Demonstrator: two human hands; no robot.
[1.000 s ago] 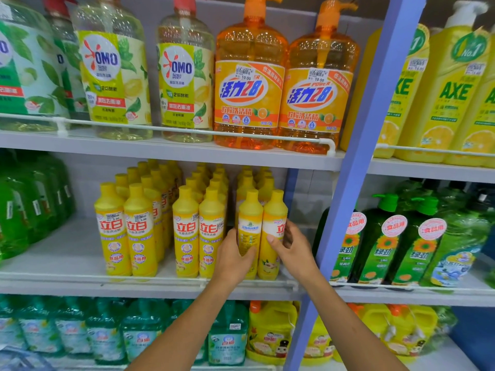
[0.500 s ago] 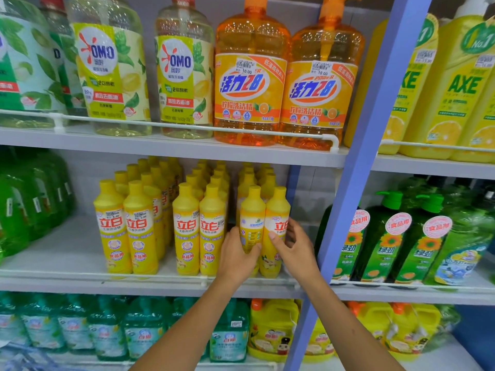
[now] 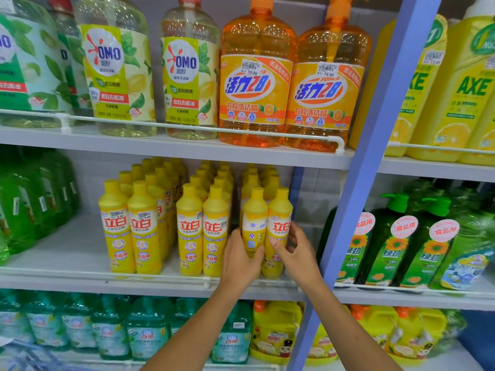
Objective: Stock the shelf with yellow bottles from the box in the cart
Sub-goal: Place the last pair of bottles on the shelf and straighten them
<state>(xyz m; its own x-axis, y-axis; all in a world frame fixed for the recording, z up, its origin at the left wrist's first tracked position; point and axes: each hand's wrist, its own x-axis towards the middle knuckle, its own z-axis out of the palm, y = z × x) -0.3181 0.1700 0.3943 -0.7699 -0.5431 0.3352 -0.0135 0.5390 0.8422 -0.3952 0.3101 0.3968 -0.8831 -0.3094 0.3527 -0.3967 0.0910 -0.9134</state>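
Supermarket shelving fills the view, three tiers of dish soap divided by a blue upright. On the middle shelf stand three double files of yellow bottles, and both hands are at the front of the file nearest the upright.

The left hand is wrapped around the lower body of the left front bottle, which is turned so its back label faces out. The right hand grasps the right front bottle just beside it, fingers curled round its far side, thumb on the front below the red characters. Both bottles stand upright at the shelf's front edge, touching each other.

This looks like the placing-and-facing step: two bottles set down and being squared up. Next, the left hand likely needs to twist its bottle so the front label matches its neighbours, then both hands let go and go back for more. Neither cart nor box is in view.

Just left of the left hand stands the next file of yellow bottles, leaving little room for the knuckles. Close to the right hand is the upright, with green pump bottles beyond. A white rail runs along the shelf edge below both wrists, and the upper shelf with its orange bottles hangs low overhead.
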